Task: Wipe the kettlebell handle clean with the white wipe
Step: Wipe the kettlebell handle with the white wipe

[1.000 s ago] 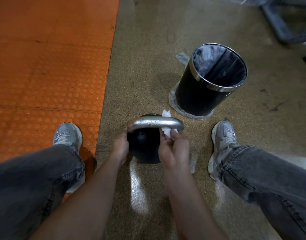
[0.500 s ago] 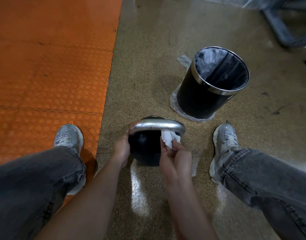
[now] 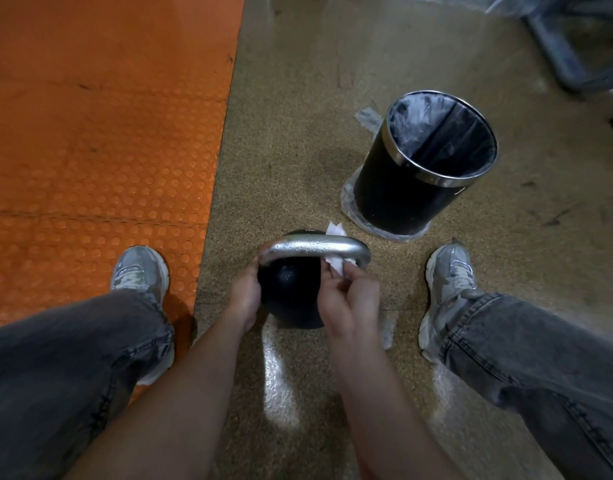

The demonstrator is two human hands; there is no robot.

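Rubbing the handle's (image 3: 313,247) right end, the right hand (image 3: 350,299) pinches the white wipe (image 3: 336,265) — the left hand (image 3: 244,297) holds the kettlebell (image 3: 289,296), grip unclear — next, probably, sliding the wipe leftward.

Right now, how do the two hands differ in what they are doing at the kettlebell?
The right hand pinches the white wipe against the right end of the silver handle; the left hand holds no wipe. The left hand rests against the left side of the black kettlebell, by the handle's left end; the right hand sits in front of its right side. Both touch the kettlebell.
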